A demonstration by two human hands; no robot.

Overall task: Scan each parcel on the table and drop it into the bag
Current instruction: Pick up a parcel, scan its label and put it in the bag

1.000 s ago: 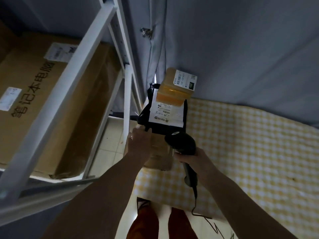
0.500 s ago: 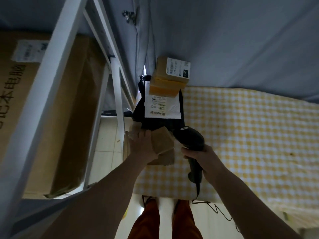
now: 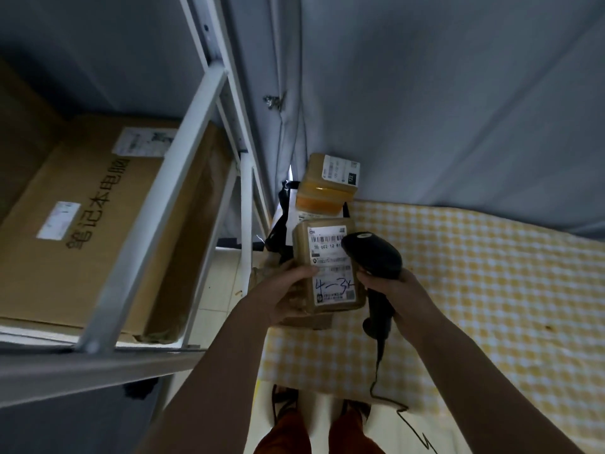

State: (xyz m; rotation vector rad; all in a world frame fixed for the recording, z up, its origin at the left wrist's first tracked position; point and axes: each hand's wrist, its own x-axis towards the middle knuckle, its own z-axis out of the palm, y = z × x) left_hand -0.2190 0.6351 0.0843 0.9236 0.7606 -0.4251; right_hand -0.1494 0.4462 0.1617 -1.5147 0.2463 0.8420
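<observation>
Grey curtain (image 3: 458, 93) backs my checkered table (image 3: 474, 290); white shelving (image 3: 183, 178) with a big carton (image 3: 82, 231) stands leftward. My left hand (image 3: 278, 296) grips a labelled parcel (image 3: 327, 267) above the table's corner. My right hand (image 3: 399, 296) clenches the scanner (image 3: 373, 253), touching its label.

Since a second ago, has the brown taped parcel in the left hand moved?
Yes. The brown taped parcel is lifted off the yellow checked tablecloth, label up, beside the black handheld scanner.

Dim grey curtain (image 3: 458, 93), white shelving (image 3: 183, 142)
</observation>
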